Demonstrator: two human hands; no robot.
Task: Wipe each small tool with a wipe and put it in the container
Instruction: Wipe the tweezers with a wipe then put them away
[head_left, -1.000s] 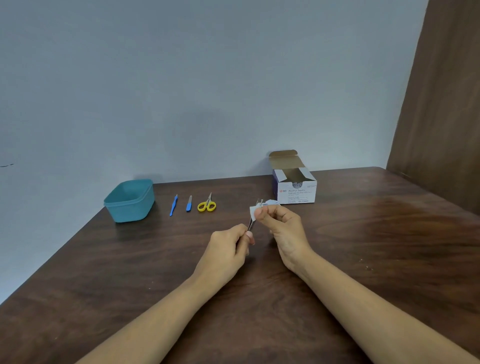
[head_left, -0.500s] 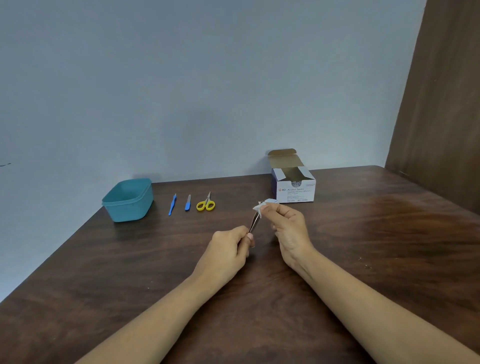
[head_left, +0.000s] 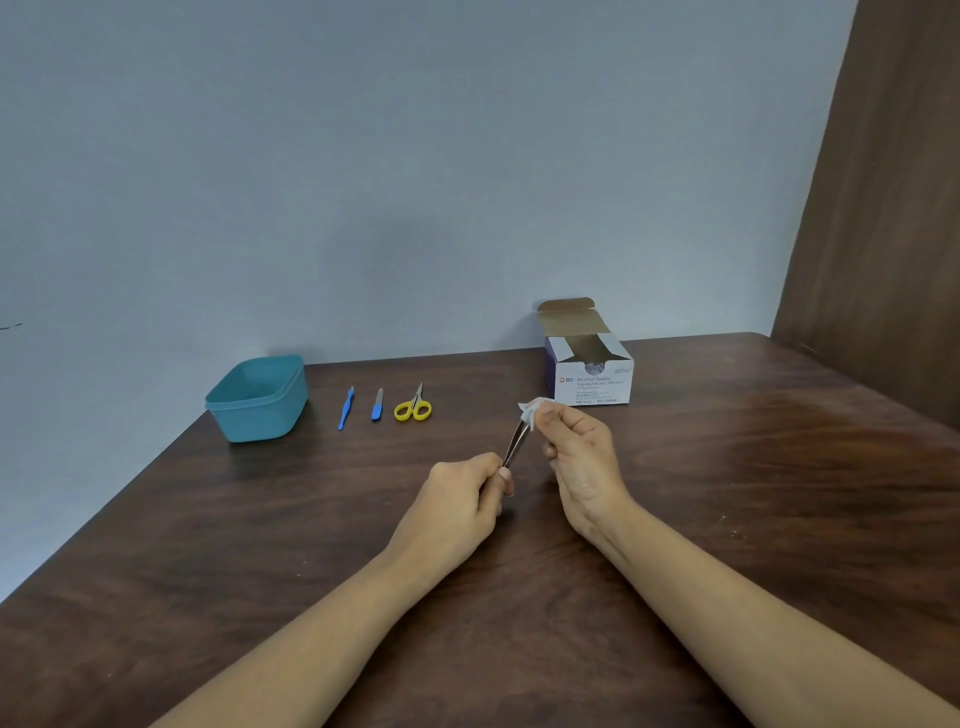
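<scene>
Steel tweezers (head_left: 514, 441) are off the counter (head_left: 727, 493), held in the air well to the right of the teal container (head_left: 260, 421) and nearer the person. Left hand (head_left: 462, 499): grip closed on the lower end, tips angled up and away, which leaves the working end exposed. Right hand (head_left: 582, 457): grip pinching a white wipe (head_left: 531, 413) folded over that upper tip. Judgement: one hand steadies while the other cleans, so wiping of this tool is under way.

Just right of the container, a blue pick (head_left: 345, 410), a blue file (head_left: 377, 407) and yellow scissors (head_left: 413, 408) lie in a row on the counter, apart from one another, apparently queued for the same treatment. Farther right of the container, past that row, an open swab box (head_left: 592, 382) stands within reach for fresh wipes. No tool shows inside the container, though its near wall hides part of the floor. Task judged early.
</scene>
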